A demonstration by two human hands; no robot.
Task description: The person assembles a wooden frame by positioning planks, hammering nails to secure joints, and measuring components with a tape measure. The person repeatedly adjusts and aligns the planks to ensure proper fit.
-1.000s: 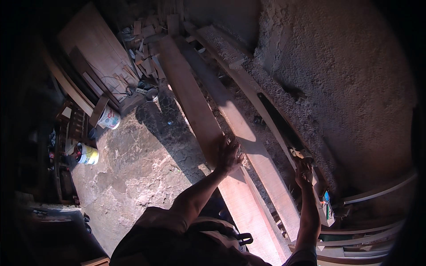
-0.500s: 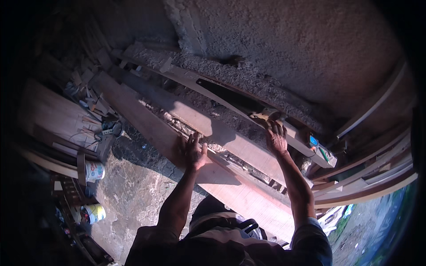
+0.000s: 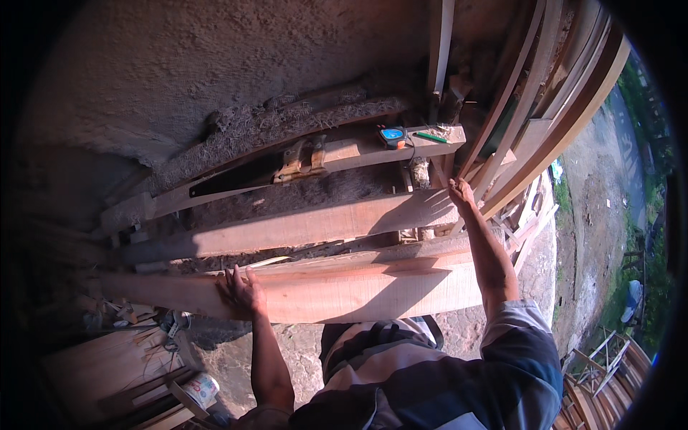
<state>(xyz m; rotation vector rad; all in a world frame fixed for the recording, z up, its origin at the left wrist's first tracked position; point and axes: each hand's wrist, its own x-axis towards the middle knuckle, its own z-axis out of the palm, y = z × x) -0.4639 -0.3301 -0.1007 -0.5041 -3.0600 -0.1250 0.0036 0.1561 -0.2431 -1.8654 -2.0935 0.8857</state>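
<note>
My left hand (image 3: 244, 290) lies on the near wooden plank (image 3: 322, 296), fingers spread over its far edge. Farther off and to the right, my right hand (image 3: 462, 192) has its fingers closed at the right end of the middle plank (image 3: 301, 228). Its fingertips are partly hidden. A handsaw (image 3: 236, 178) with a dark blade and wooden handle rests on the far beam (image 3: 358, 152), out of both hands. Near that beam's right end are a blue tape measure (image 3: 392, 137) and a green pencil-like stick (image 3: 431, 137).
Wood shavings (image 3: 251, 132) heap along the rough wall (image 3: 215, 64) behind the beam. Long boards (image 3: 527, 118) lean at the right, beside a path outside. A white bucket (image 3: 201, 389) and scrap wood stand at the lower left.
My view has swung to the right, so the planks now run more level across it. My right hand has gone from beside the saw's handle to the middle plank's right end.
</note>
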